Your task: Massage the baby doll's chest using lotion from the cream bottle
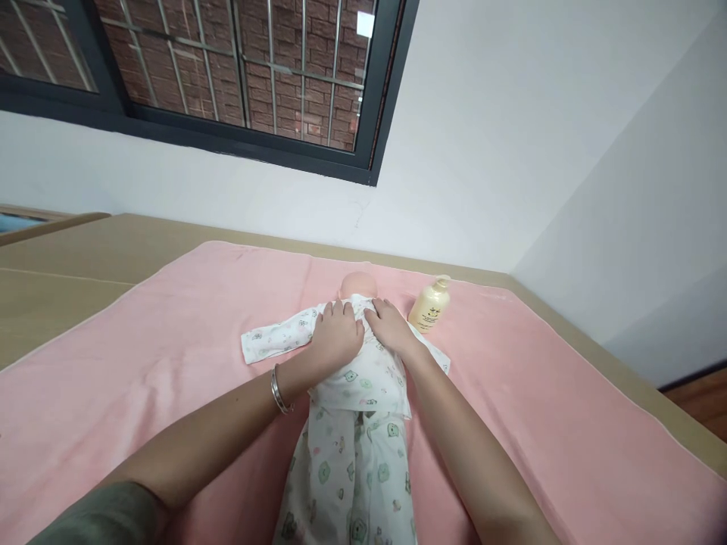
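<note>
Hidden: the doll's (357, 378) face cannot be seen, only the bare back of its head past the fingertips; its legs run out of the bottom edge, and its far sleeve is mostly covered by the right forearm.
Doll: lies along the middle of the pink blanket (170, 333), head toward the wall, dressed in a white printed suit.
Left hand (336, 334): rests palm down on the doll's upper back, fingers spread flat, gripping nothing; a bracelet (279, 390) circles the wrist.
Right hand (391, 325): laid flat beside the left, touching the suit near the neck, fingers loose, holding nothing.
Sleeve (273, 339): stretches out left, empty and flat.
Bottle (430, 304): cream-coloured, stands just right of the right hand, apart from it; label too small to read.
</note>
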